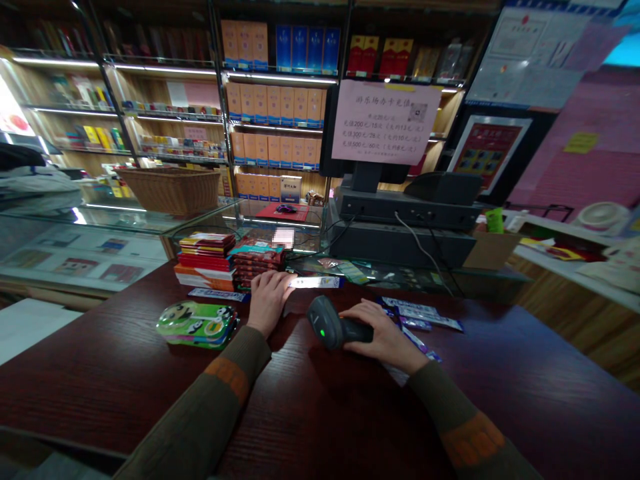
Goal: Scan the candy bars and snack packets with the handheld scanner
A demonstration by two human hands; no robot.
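Note:
My right hand (pixel 383 335) is wrapped round the handle of a dark barcode scanner (pixel 330 323), which lies low over the dark red wooden counter (pixel 125 373) with a green light on its head. My left hand (pixel 269 297) rests on the counter with its fingers pinching the end of a thin white and blue packet strip (pixel 315 283). Just beyond the left hand stand two stacks of packets, one red and orange (pixel 205 260), one dark red (pixel 257 260). More strip packets (pixel 425 319) lie right of the right hand.
A green cartoon-printed pack (pixel 197 325) lies left of my left arm. Behind the counter sit a cash register (pixel 405 217) with a pink notice, a wicker basket (pixel 173 189) on a glass case, and shelves of boxed goods (pixel 275 107).

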